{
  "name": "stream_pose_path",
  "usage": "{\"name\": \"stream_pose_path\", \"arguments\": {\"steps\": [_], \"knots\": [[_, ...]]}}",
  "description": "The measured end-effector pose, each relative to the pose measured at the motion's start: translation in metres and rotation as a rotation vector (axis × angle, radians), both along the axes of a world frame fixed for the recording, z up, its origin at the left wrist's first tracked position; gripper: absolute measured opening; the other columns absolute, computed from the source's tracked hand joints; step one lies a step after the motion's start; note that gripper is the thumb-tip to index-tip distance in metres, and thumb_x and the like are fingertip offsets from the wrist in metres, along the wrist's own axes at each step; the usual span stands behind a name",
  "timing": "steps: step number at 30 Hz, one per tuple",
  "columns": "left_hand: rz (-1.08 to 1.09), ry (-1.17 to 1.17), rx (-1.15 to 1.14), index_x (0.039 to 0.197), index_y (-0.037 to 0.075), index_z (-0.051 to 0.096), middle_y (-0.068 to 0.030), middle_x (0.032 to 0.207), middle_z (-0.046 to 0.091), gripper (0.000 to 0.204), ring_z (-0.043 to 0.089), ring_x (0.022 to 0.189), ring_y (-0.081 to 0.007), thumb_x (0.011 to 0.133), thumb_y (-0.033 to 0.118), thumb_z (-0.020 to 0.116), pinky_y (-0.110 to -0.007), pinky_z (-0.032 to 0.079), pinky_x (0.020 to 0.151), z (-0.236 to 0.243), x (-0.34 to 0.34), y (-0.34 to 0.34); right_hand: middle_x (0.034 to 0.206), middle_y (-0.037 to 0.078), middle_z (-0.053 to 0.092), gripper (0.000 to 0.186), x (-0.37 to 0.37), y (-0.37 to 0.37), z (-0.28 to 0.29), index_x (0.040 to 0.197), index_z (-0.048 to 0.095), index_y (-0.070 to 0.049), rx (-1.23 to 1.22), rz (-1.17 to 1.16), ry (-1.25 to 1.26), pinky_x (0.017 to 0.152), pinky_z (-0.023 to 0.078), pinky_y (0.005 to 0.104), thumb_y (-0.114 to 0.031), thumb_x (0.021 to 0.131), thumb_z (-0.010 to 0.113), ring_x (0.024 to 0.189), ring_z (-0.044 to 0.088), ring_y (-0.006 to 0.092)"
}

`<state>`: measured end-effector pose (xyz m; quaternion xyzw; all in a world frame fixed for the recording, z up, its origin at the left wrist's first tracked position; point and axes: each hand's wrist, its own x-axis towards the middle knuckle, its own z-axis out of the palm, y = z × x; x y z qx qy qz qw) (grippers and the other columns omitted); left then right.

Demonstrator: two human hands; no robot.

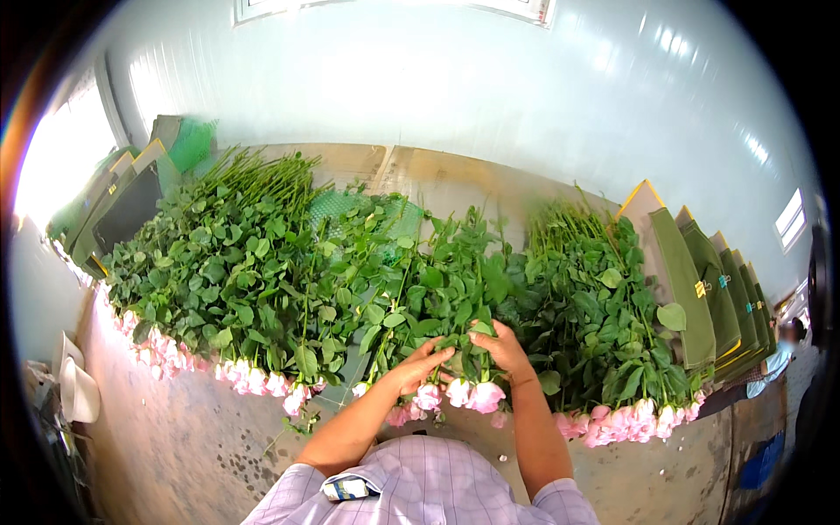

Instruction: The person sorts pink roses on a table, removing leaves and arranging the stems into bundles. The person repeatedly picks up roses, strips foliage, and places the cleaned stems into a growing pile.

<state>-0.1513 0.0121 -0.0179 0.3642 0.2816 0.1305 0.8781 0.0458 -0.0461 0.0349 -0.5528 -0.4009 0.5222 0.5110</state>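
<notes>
Centrally, pink roses [485,397]: a leafy bunch before our torso, blooms nearest us.
Left hand [420,366]: beside the bunch, fingers partly bent at leaves; we cannot tell whether they grip.
Right hand [507,352]: opposite, fingers half-curled at foliage; hold unclear to us.
Flanking heaps: more roses, left [219,271] and right [595,306].
Green panels [678,302]: upright row, far right, clipped.

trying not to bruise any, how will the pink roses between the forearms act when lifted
The pink roses are probably fragile, given their soft-looking, layered petals. The leaves beyond them may snag, since they crowd and overlap.
</notes>
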Motion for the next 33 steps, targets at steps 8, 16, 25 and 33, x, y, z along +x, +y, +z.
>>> {"name": "stream_pose_path", "arguments": {"steps": [8,16,25,33], "knots": [[0.084,-0.164,-0.075,0.135,0.017,0.032,-0.0074,0.115,0.055,0.058,0.059,0.092,-0.0180,0.088,0.037,0.058,-0.033,0.051,0.074,-0.015,0.023,-0.003,0.101,0.003,0.058,0.043,-0.038,-0.017,0.059,0.115,0.054,-0.004,0.109,-0.147,0.072,0.079,0.044,0.0255,-0.014,0.078,0.072,0.090,0.054,0.0106],[0.130,-0.378,-0.357,0.133,0.016,0.036,-0.0110,0.107,0.060,0.064,0.063,0.086,-0.0221,0.087,0.060,0.044,-0.036,0.054,0.071,-0.045,0.016,0.001,0.110,0.009,0.059,0.046,-0.013,0.008,0.014,0.121,0.051,-0.001,-0.045,-0.263,-0.143,0.088,0.042,0.0332,-0.025,0.084,0.064,0.102,0.054,0.0195],[0.091,0.052,0.078,0.112,0.001,0.054,-0.0119,0.100,0.064,0.039,0.063,0.076,-0.0218,0.080,0.019,0.066,-0.033,0.053,0.065,-0.045,0.015,-0.012,0.132,0.013,0.042,0.071,0.008,0.035,-0.022,0.134,0.039,-0.003,-0.261,-0.109,0.031,0.084,0.043,0.0420,-0.042,0.080,0.066,0.119,0.042,0.0266],[0.275,0.139,-0.211,0.094,-0.002,0.056,-0.0169,0.079,0.064,0.023,0.060,0.055,-0.0205,0.084,0.019,0.057,-0.031,0.049,0.041,-0.040,0.001,-0.002,0.102,0.010,0.060,0.053,-0.016,0.020,0.032,0.135,0.037,-0.009,0.180,0.015,0.790,0.047,0.045,0.0225,-0.010,0.086,0.058,0.066,0.056,0.0153]]}}
